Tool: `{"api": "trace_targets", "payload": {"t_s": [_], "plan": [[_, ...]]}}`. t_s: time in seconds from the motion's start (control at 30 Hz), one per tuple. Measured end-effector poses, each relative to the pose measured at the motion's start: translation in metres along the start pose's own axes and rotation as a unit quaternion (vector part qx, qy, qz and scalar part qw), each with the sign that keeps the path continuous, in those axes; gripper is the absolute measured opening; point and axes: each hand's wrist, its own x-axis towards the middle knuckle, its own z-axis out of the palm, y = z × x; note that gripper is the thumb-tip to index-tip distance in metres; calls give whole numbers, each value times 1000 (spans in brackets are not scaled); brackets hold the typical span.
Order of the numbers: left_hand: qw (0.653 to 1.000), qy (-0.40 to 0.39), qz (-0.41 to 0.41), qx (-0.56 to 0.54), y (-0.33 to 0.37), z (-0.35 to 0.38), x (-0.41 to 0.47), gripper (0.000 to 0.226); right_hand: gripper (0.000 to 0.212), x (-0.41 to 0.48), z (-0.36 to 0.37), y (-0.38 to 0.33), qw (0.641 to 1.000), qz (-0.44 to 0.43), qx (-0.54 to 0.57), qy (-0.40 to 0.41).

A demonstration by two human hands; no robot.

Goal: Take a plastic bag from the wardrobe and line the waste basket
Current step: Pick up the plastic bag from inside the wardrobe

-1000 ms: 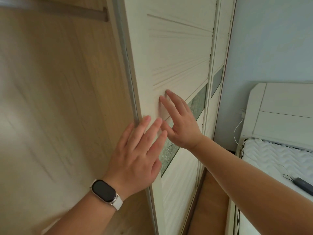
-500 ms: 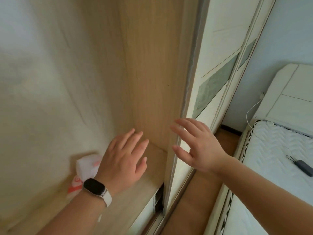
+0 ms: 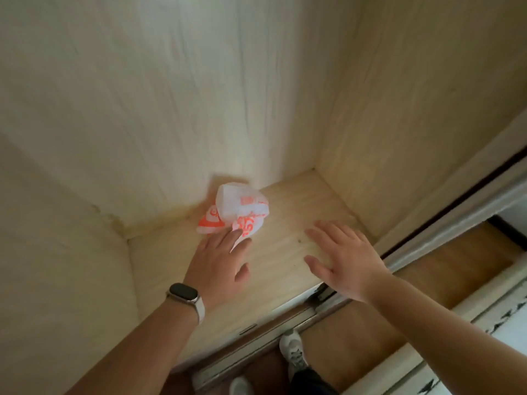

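The wardrobe [image 3: 285, 95] stands open and the crumpled white-and-orange plastic bag [image 3: 235, 213] lies on its shelf [image 3: 285, 252] against the back panel. The left hand [image 3: 219, 263] reaches in, fingers spread, fingertips at the bag's near edge but not closed on it. The right hand [image 3: 345, 260] hovers open and empty beside it. Grasping and lining remain; the waste basket is out of view, and blur hides the bag's print

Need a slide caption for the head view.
Left hand reaches the crumpled plastic bag on the wardrobe shelf.
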Motion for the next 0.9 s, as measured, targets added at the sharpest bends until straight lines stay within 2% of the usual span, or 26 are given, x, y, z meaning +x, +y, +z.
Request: {"api": "trace_targets", "payload": {"t_s": [0.27,0.4,0.5,0.7,0.9], "plan": [[979,-72,-191,-17,-54,77,7,58,58,81,112,9,990,-45,61,-117],[959,-69,-268,-62,-70,138,16,60,57,114,175,13,983,-69,83,-150],[943,-66,-315,-88,-81,189,27,67,56,139,220,19,980,-83,99,-154],[900,-80,-405,-142,-101,280,70,95,60,190,301,27,976,-91,136,-140],[881,-87,-442,-144,-118,352,91,110,64,227,372,32,977,-137,132,-98]]}}
